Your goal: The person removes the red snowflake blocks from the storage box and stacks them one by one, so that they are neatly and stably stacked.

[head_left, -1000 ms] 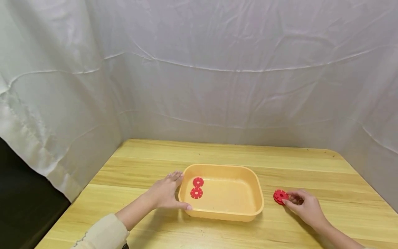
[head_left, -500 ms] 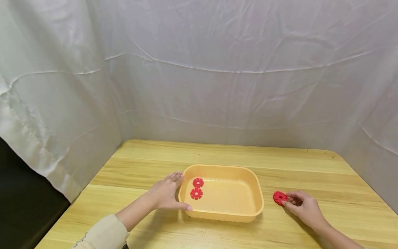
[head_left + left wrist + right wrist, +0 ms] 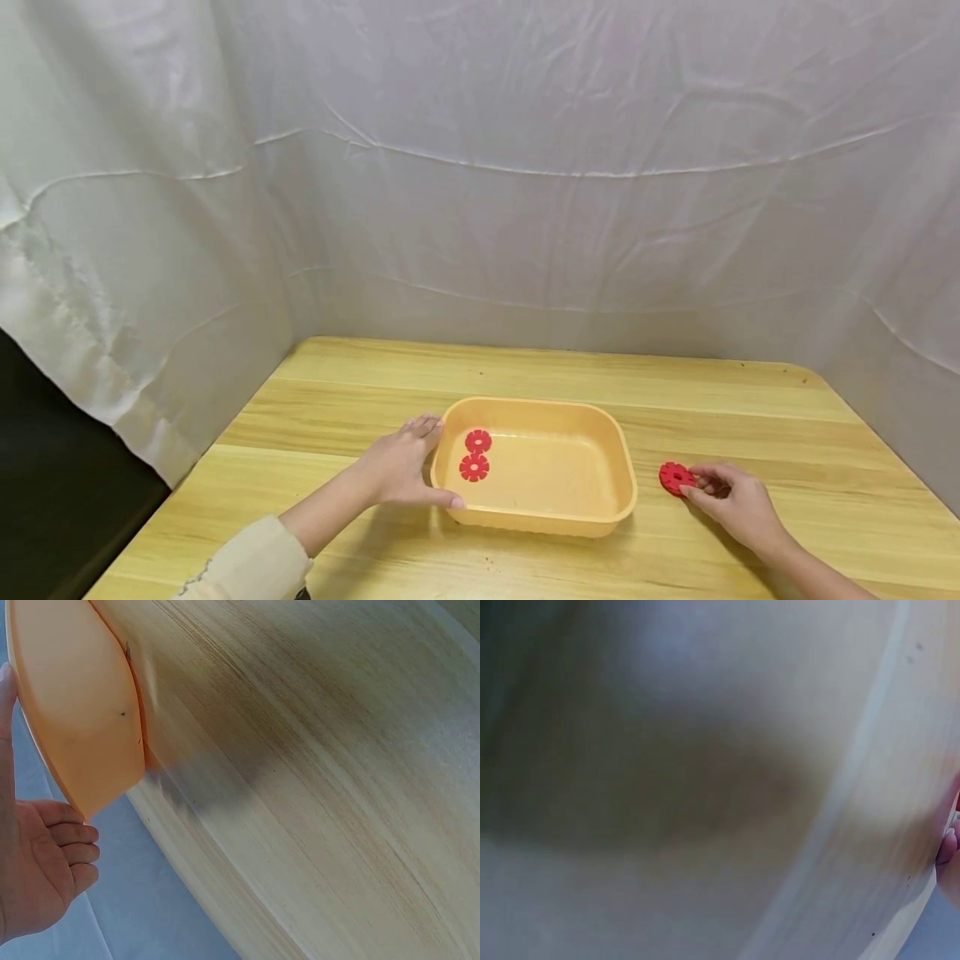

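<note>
- cropping in right wrist view leaves only a sliver of right hand (image 3: 733, 500)
- that hand pinches a stack of red discs (image 3: 672, 478), count unclear, right of tub (image 3: 540, 522)
- left hand (image 3: 401, 465) grips tub's left end, well apart from the stack

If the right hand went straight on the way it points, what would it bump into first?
With the red notched discs it pinches leading, the right hand would probably meet the right side of the orange plastic tub first, though depth is hard to judge.
</note>
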`<state>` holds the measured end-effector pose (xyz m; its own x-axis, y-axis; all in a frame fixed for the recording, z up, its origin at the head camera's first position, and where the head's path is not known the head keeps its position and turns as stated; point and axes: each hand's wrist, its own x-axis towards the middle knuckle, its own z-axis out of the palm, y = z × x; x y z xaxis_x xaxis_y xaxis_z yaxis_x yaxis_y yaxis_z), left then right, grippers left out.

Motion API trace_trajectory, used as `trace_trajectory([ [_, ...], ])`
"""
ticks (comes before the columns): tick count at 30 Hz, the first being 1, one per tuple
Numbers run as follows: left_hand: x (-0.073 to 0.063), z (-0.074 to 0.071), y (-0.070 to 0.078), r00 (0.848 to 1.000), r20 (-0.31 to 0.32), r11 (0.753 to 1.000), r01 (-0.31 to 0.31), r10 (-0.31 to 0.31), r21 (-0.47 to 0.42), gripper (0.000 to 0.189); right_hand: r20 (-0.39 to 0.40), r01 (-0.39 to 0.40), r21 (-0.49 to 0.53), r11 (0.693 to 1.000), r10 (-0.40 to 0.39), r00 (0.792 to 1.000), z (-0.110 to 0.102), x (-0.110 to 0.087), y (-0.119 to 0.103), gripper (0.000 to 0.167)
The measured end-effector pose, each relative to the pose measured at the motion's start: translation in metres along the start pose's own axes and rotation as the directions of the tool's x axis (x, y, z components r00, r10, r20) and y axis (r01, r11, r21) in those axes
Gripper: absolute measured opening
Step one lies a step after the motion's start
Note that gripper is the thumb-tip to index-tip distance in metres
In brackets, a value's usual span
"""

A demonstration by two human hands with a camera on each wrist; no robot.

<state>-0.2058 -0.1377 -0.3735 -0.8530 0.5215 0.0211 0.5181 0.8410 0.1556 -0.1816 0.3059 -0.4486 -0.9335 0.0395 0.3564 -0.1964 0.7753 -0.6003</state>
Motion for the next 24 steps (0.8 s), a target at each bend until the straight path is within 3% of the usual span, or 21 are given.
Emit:
trace_trajectory([
  [24, 0.002, 0.0, 0.001, 1.0, -0.011, 0.999, -0.01, 0.011, 0.031, 0.111, -0.031, 0.059, 0.036, 0.998, -0.058, 0.998, -0.014, 0.013, -0.021, 0.02],
])
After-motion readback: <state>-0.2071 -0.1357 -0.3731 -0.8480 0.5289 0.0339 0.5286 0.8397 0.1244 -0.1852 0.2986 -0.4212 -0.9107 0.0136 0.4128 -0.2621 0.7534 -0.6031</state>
